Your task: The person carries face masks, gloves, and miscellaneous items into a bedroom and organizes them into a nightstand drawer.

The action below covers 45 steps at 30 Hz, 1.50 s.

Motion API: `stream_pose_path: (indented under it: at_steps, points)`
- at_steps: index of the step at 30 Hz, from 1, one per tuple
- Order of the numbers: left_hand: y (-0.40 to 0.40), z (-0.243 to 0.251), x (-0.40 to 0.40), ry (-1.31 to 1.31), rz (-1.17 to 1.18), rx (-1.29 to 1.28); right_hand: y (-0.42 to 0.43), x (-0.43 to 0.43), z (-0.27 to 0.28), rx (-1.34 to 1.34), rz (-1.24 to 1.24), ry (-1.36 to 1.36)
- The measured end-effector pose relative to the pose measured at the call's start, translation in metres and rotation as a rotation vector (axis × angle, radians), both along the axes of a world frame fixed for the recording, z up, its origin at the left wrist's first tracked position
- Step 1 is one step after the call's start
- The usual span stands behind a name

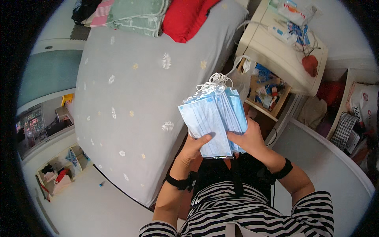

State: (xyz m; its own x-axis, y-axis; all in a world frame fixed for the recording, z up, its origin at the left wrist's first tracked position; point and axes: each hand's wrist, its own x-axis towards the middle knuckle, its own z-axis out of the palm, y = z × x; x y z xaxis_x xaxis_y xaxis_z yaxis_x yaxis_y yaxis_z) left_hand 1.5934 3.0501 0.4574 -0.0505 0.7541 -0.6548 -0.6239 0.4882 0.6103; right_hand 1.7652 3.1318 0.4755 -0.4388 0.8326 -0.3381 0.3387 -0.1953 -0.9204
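Note:
In front of my body I hold a fanned bunch of light blue disposable face masks (205, 124), with clear plastic wrapping showing along its top and bottom edges. My left hand (194, 145) grips the front left part, its thumb lying across the pleats. On the right side, my right hand (250, 134) clasps the remaining masks, thumb in front and fingers hidden behind. White elastic ear loops (217, 81) bunch together above the upper edge. A clear plastic bag (243, 78) hangs just behind the masks, at the nightstand's front.
A bed with a grey patterned sheet (118, 89) fills the left. At the upper right stands a cream nightstand (275, 56), its open drawer (262, 111) full of small items. A red pillow (186, 20) and folded green blanket (137, 17) lie on the bed. An open cabinet (337, 103) stands right.

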Motion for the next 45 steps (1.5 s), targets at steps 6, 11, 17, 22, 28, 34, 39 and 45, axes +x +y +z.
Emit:
stream_pose_path:
  at_steps: [6,11,17,22,28,34,39,45]
  points:
    - [0.002,0.02,-0.01,-0.183,0.128,0.092,-0.002,-0.003,0.048,-0.223,0.087,0.186]
    - [0.006,0.02,-0.023,-0.41,0.04,0.203,-0.002,-0.003,0.067,-0.313,0.023,0.192]
    - [0.027,0.013,-0.023,-0.63,-0.019,0.233,0.003,-0.007,0.084,-0.026,-0.111,0.144]
    - [0.04,0.012,-0.025,-0.783,0.027,0.264,0.012,0.001,0.094,0.009,-0.224,0.21]
    - [0.055,0.007,-0.026,-0.82,-0.045,0.366,0.021,0.014,0.106,-0.133,-0.259,0.274]
    - [0.068,0.04,-0.007,-0.587,-0.172,0.417,0.028,0.015,0.103,0.093,-0.097,0.146]
    - [0.069,0.057,0.001,-0.373,-0.171,0.452,0.025,0.011,0.117,0.211,-0.037,0.174]
    - [0.065,0.051,-0.003,-0.601,-0.191,0.387,0.022,0.01,0.125,0.132,-0.184,0.09]
